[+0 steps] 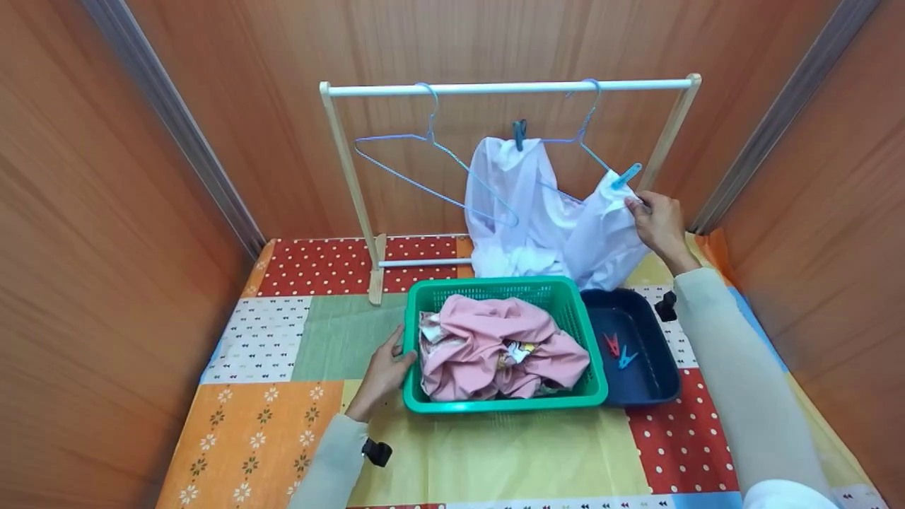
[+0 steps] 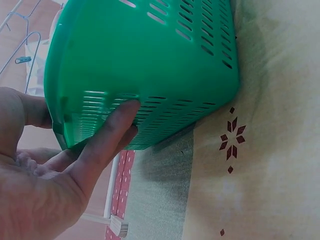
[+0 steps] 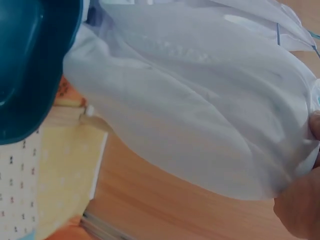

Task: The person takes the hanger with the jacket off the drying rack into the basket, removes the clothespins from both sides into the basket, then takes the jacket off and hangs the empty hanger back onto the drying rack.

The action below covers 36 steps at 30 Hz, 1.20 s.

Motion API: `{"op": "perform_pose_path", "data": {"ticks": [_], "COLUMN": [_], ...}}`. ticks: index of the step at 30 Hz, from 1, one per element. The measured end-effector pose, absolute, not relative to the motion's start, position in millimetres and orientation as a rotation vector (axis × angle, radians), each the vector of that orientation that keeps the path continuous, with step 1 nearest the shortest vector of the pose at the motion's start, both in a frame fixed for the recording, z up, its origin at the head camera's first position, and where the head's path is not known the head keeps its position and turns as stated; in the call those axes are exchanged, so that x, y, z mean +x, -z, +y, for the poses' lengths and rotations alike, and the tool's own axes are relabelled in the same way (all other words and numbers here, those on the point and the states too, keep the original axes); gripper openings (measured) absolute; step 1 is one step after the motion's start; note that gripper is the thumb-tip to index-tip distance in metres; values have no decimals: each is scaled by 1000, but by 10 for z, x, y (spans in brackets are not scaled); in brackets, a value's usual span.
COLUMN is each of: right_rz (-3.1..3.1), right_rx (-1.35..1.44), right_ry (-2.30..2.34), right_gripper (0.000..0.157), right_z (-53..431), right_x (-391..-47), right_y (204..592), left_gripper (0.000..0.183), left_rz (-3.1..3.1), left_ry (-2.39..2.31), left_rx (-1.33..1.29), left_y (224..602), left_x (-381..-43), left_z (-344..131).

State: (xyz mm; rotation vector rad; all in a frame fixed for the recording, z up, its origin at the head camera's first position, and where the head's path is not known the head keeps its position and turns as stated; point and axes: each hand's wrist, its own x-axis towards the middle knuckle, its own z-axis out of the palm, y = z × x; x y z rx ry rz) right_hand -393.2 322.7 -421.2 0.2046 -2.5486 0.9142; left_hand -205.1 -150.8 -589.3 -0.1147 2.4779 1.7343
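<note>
The left hand is resting against the left wall of the green basket, which is standing on the desk. In the left wrist view the left-hand fingers are lying straight and relaxed, with one fingertip touching the slotted wall of the green basket; nothing is being gripped. A crumpled pink garment is lying inside the basket, just past those fingers.

The right hand is reaching up to the right end of the wire hanger that is hanging from the white rail of the wooden rack. Its fingers are pinching the edge of the white garment where it is draped over that hanger. A light-blue clothespin is sitting on the hanger arm, directly above the fingertips. In the right wrist view the white garment is filling most of the frame, and the hand is showing only at the right edge.

A second, bare hanger is hanging well to the left. A dark-blue tray, touching the basket's right wall, is lying below the right wrist and is holding a red clothespin and a blue clothespin.
</note>
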Motion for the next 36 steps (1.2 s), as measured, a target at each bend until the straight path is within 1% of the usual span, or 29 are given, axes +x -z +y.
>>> {"op": "perform_pose_path", "data": {"ticks": [2, 10, 16, 28, 36], "right_rz": [-2525, -2510, -2450, -2345, -2363], "right_rx": [189, 116, 152, 223, 232], "right_ry": [-919, -1003, -1000, -933, -944], "right_gripper": [29, 38, 35, 26, 27], "right_z": [3204, 3077, 3033, 3086, 3113], "right_x": [-3915, -3814, -3761, -3638, -3571], "right_y": [4191, 4021, 3974, 4146, 4336], "left_gripper": [65, 65, 66, 65, 65], "left_rz": [2484, 2472, 2473, 2483, 2478], "left_ry": [-1724, -1741, -1748, -1754, -1746], "left_rx": [-111, -114, -101, -91, -70], "left_y": [5893, 5891, 5896, 5894, 5902], "left_x": [-2052, -2054, -2050, -2057, -2063], "left_z": [-1503, -1495, -1496, -1507, -1506]}}
